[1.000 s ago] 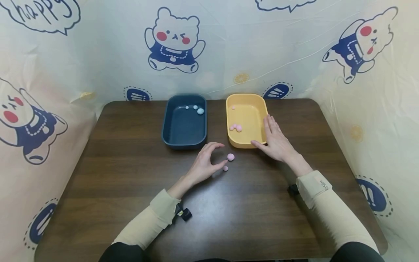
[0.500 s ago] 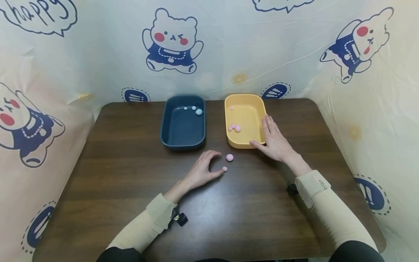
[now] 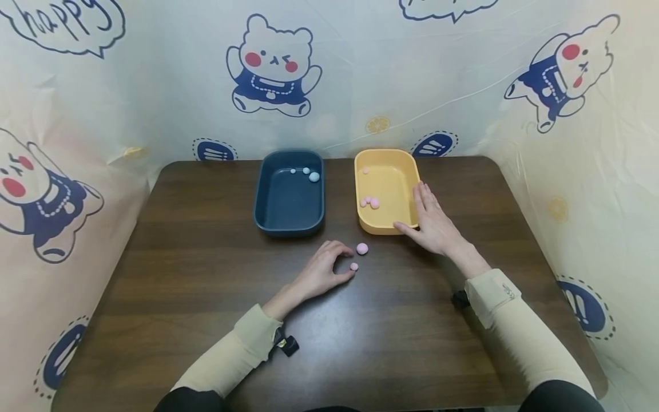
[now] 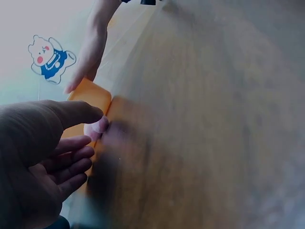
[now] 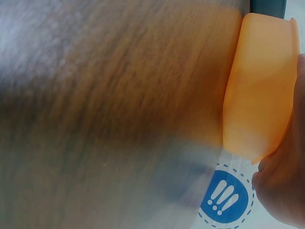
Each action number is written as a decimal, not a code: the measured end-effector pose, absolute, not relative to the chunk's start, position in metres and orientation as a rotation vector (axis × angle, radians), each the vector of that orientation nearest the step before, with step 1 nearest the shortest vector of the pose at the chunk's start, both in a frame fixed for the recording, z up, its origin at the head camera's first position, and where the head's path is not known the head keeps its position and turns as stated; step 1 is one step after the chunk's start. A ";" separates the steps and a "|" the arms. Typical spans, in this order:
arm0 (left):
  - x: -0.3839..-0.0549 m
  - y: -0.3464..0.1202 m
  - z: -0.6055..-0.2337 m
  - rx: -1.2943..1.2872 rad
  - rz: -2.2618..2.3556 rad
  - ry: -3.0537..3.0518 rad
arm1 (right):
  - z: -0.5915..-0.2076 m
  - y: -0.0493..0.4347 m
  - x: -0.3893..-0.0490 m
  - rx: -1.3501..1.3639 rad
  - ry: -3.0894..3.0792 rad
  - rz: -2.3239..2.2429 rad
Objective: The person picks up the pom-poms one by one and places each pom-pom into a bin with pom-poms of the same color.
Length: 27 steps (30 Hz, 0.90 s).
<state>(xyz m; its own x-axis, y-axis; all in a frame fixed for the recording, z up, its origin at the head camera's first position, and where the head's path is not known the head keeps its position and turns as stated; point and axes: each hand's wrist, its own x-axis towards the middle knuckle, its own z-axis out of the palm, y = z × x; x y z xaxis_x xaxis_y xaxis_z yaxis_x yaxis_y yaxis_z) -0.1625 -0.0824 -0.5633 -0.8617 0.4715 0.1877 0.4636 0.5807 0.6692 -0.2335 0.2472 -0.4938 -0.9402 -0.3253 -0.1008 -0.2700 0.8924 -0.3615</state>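
A small pink ball (image 3: 354,266) lies on the table beside the thumb tip of my left hand (image 3: 320,272). Thumb and fingers are spread apart around it, with a gap showing between them in the left wrist view. Just behind it sits a larger pink ball (image 3: 362,249), near the fingertips. My right hand (image 3: 435,225) rests with straight fingers along the near right corner of a yellow tray (image 3: 407,171). Several pink balls (image 3: 374,203) lie in that tray. In the right wrist view the hand touches the side of the tray (image 5: 262,86).
To the left of the yellow tray stands a dark blue tray (image 3: 289,229) with three light blue balls (image 3: 314,177) at its back right. Both are near the far edge of the brown wooden table (image 3: 206,252). A printed curtain (image 3: 350,68) surrounds the table.
My left hand has drawn slightly toward me, and its fingertips are now lower and closer to the small ball. My right hand stays at the yellow tray.
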 end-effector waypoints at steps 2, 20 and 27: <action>-0.164 -0.081 -0.567 0.859 1.144 2.807 | -0.494 0.247 -0.233 -0.463 2.903 -0.523; -0.170 -0.075 -0.569 0.859 1.076 2.848 | -0.494 0.247 -0.232 -0.461 2.896 -0.539; -0.168 -0.071 -0.566 0.831 1.097 2.825 | -0.494 0.247 -0.233 -0.462 2.896 -0.538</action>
